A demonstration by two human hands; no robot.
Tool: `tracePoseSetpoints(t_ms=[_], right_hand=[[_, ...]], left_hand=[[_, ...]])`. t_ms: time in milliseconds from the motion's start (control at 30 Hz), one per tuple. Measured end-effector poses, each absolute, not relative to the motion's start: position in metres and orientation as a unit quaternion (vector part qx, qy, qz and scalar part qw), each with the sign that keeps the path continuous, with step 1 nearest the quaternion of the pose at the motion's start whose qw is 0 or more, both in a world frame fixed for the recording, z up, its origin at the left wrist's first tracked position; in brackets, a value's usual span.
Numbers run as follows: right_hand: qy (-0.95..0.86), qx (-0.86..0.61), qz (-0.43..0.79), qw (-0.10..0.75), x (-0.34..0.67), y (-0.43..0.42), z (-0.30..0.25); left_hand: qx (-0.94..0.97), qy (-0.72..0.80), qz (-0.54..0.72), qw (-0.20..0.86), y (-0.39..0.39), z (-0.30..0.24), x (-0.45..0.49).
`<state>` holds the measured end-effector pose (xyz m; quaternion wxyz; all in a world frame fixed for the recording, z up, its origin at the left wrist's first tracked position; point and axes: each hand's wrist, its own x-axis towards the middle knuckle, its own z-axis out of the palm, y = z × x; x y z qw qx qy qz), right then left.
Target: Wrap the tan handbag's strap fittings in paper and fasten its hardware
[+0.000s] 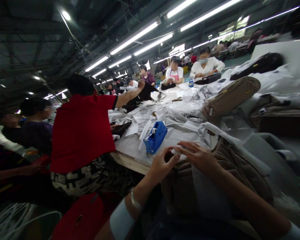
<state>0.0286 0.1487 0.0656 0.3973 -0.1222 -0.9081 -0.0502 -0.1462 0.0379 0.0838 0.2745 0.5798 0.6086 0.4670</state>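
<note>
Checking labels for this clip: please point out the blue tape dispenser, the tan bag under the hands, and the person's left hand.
blue tape dispenser [155, 137], head view, on its blue body.
tan bag [230, 166], head view, on its upper side panel.
left hand [162, 165], head view, on the back of the hand.

brown bag [222, 166]: woven cloth, matt, soft and creased, under the left hand [162, 165] and right hand [198, 155]
white sheet [207, 196]: thin, smooth, faintly sheened, draped over the near bag
blue tape dispenser [155, 136]: hard plastic, glossy
table edge [126, 161]: bare pale wood, matt
table cover [130, 145]: grey-white sheet, smooth, dull
far tan bag [230, 96]: matt cloth
clear wrappers [190, 110]: thin plastic film, shiny and crinkled
bracelet [135, 200]: looks like metal, bright
red top [82, 130]: plain matt cloth, on the person at left
</note>
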Motion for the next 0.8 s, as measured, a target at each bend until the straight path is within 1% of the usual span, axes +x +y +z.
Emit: tracePoseSetpoints(t_ms=[100,167,233,333,400,467,533,633,700,800], right_hand=[[-0.909,-0.141,0.055,0.389,0.029,0.154,0.061],[-0.901,-0.181,0.146,0.366,0.033,0.159,0.058],[-0.898,-0.209,0.216,0.32,0.038,0.164,0.055],[-0.91,-0.229,0.263,0.223,0.044,0.167,0.052],[-0.912,-0.257,0.26,0.188,0.045,0.168,0.051],[-0.912,-0.276,0.239,0.184,0.043,0.166,0.049],[-0.916,-0.287,0.21,0.186,0.039,0.163,0.048],[-0.924,-0.293,0.167,0.182,0.035,0.158,0.049],[-0.927,-0.296,0.148,0.174,0.034,0.156,0.051],[-0.929,-0.31,0.129,0.157,0.035,0.154,0.054]], left_hand=[[0.588,0.594,0.486,0.257,0.049,0.089,-0.146],[0.573,0.577,0.506,0.289,0.055,0.09,-0.149],[0.543,0.565,0.527,0.33,0.061,0.088,-0.154],[0.506,0.565,0.541,0.363,0.066,0.085,-0.162],[0.516,0.589,0.52,0.341,0.068,0.087,-0.166],[0.568,0.626,0.467,0.263,0.068,0.095,-0.17],[0.649,0.643,0.385,0.13,0.068,0.11,-0.17],[0.779,0.584,0.221,-0.061,0.071,0.135,-0.161],[0.836,0.524,0.091,-0.138,0.079,0.147,-0.149],[0.855,0.473,-0.067,-0.202,0.096,0.153,-0.131]])
